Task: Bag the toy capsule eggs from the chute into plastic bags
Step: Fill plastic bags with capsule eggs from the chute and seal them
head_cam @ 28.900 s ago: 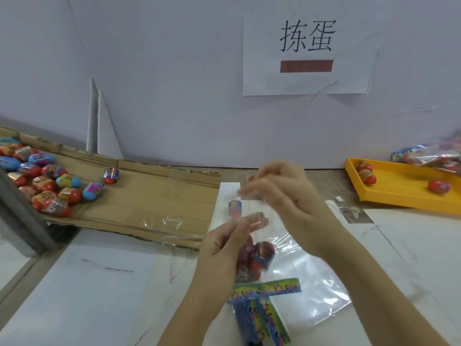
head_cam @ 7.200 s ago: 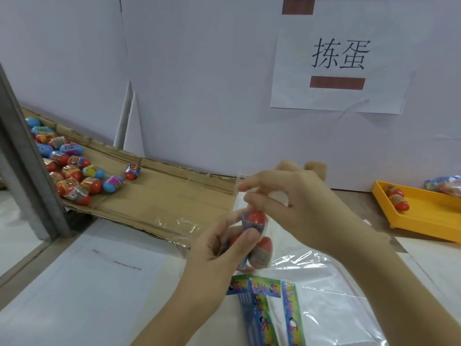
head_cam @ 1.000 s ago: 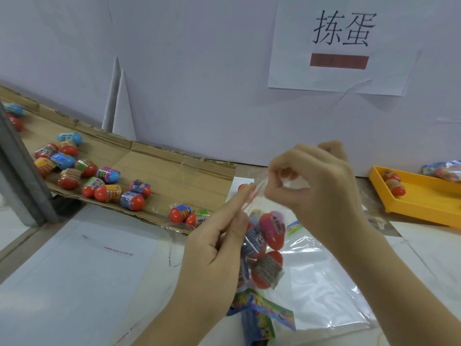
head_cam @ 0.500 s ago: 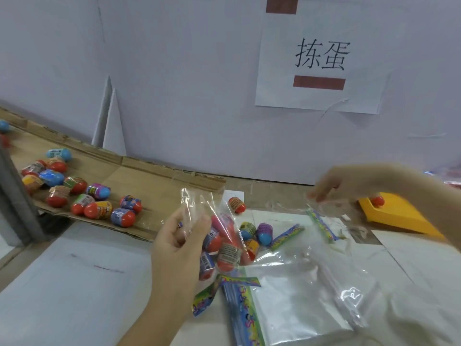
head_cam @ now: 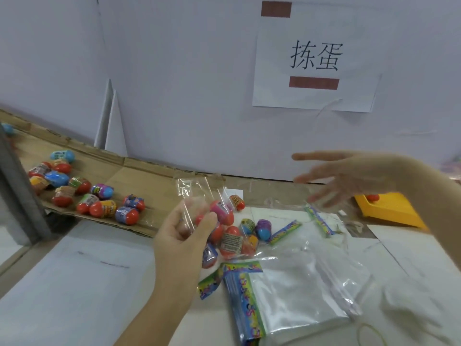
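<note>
Left grip (head_cam: pixel 184 236) clamped on the neck of a clear plastic bag (head_cam: pixel 197 191); right grip (head_cam: pixel 349 181) fingers apart, holding nothing.
Bag contains capsule eggs (head_cam: pixel 230 243), at counter (head_cam: pixel 74 283) centre. Loose eggs (head_cam: pixel 104 208) lie on the cardboard chute (head_cam: pixel 149 176), far left.

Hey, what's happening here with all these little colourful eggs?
A person is packing toy capsule eggs into plastic bags. Their left hand grips a clear bag that already holds several eggs, while the right hand is open in the air near the yellow tray. More loose eggs wait on the cardboard chute, and a stack of empty bags lies close by.
</note>
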A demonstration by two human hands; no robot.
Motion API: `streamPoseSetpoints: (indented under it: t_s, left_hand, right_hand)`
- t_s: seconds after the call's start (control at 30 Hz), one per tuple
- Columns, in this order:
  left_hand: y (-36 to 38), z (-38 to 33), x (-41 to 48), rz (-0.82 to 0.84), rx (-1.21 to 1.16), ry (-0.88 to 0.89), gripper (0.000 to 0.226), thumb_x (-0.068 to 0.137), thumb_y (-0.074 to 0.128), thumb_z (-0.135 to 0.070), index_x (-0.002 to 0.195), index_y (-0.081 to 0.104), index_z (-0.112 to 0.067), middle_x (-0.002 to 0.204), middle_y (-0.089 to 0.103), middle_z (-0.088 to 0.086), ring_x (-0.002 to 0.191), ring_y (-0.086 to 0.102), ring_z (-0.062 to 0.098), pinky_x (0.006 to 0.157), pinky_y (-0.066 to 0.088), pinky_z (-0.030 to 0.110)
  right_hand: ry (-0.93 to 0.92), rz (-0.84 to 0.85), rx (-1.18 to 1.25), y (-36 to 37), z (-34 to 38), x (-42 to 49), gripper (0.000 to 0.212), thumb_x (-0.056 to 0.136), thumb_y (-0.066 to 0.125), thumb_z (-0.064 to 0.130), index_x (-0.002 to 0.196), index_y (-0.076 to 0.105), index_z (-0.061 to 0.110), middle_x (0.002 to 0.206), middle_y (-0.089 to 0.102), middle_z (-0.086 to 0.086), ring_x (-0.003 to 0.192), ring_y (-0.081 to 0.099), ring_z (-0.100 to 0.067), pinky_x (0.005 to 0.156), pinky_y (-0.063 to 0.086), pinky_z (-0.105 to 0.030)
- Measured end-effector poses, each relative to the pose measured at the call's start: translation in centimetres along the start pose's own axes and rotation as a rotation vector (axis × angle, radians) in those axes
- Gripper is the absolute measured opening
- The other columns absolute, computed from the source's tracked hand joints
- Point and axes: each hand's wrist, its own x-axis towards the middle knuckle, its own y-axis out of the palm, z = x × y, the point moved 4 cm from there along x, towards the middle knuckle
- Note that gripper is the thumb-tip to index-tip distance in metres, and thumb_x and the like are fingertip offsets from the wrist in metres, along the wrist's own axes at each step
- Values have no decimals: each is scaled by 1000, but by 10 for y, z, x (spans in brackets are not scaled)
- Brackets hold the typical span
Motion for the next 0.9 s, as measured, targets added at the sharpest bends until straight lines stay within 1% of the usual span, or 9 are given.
streamPoseSetpoints:
  t_s: [0.03,0.1,0.17,0.23,0.4,0.47,0.57,0.7,0.9]
  left_hand:
    - [1,0,-1,10,-4,2,38,63,70,-31,101,68,-29,81,75,-5,74,73,11,53,55,18]
    - [3,1,-2,39,-1,3,31,63,71,-30,93,72,-31,82,76,-3,74,74,12,54,56,20]
    - [6,0,-4,75,-8,-1,35,64,72,-25,99,71,-29,87,77,-1,80,74,15,57,57,21]
    - [9,-2,-6,122,-26,-4,48,62,74,-22,109,68,-24,93,77,-1,84,74,16,58,57,22]
    - [14,-4,-9,244,-103,-42,51,65,82,-13,114,68,-18,106,75,3,96,72,18,66,57,24]
    - [14,-2,-9,272,-110,-49,49,69,78,-9,117,67,-15,108,74,4,99,71,18,68,58,26]
    - [17,-2,-9,230,-65,-39,40,64,71,-22,103,77,-16,93,77,7,84,74,16,63,58,24]
    - [17,-1,-10,100,-95,-39,27,55,74,-32,79,80,-23,80,76,6,70,73,16,54,56,23]
    - [9,-5,-11,-94,-72,-9,24,51,74,-41,68,78,-24,70,74,3,63,72,14,49,55,22]
  right_hand:
    - [-129,-78,185,10,10,-5,33,85,65,28,119,62,28,99,73,0,75,71,-16,65,57,-31]
    - [-304,-306,140,34,18,-13,41,79,67,45,116,61,28,99,69,4,71,67,-1,57,54,-18]
    - [-343,-181,191,83,24,-21,54,60,69,64,106,59,39,101,68,12,82,68,-2,64,57,-21]
    - [-314,11,298,122,24,-26,55,62,72,69,105,62,37,97,72,8,83,71,-11,65,58,-27]
    - [-316,-70,561,147,19,-17,51,62,73,54,95,73,15,92,74,-6,80,70,-21,74,57,-35]
    - [-336,-80,654,147,17,-14,35,66,75,40,90,74,14,92,74,-7,79,68,-20,79,55,-37]
    - [-358,-45,754,145,16,-13,6,70,74,21,76,74,19,79,71,-3,68,66,-14,63,54,-27]
    - [-347,-52,769,140,16,-13,34,56,75,30,84,75,11,86,73,-5,72,67,-14,66,53,-28]
    - [-375,-80,742,138,19,-11,32,71,72,30,97,75,13,96,74,-8,85,70,-21,70,56,-33]
